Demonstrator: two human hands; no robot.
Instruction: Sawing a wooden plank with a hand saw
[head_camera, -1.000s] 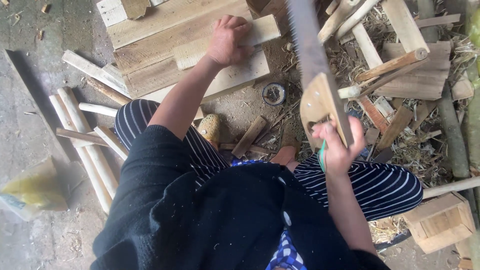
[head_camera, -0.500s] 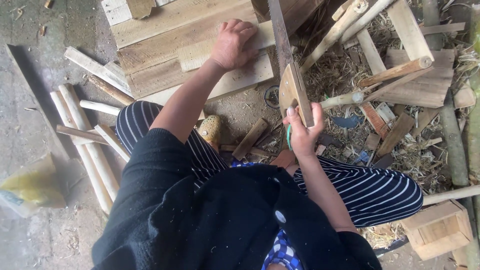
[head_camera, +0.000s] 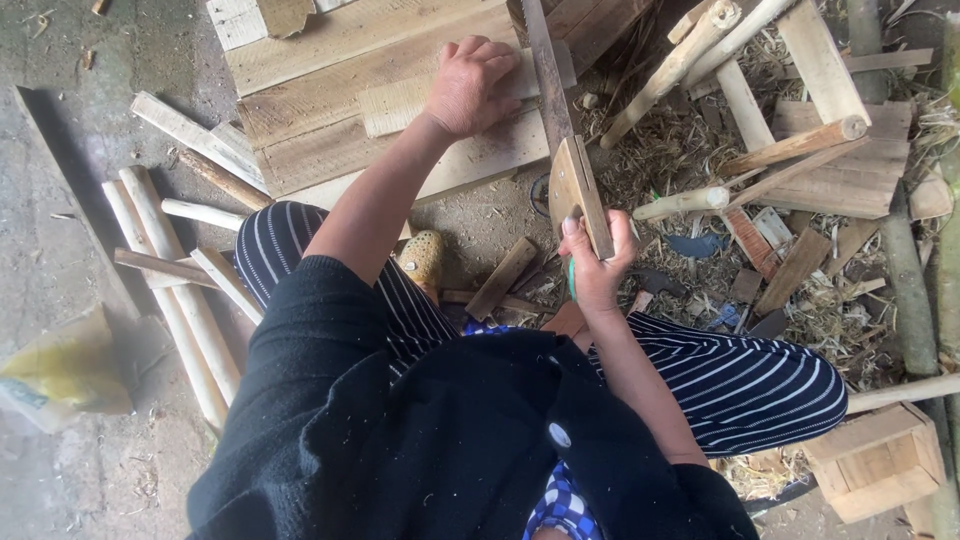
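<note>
Head view: left hand (head_camera: 478, 85) is pressing flat on the plank (head_camera: 400, 100); right hand (head_camera: 597, 262) is gripping the saw (head_camera: 560, 130) handle beside it (cut depth unclear, plank not severed).

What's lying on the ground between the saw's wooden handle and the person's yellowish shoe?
In the head view, between the saw handle in the right hand and the shoe lies bare dirt and a short flat wood offcut.
</note>
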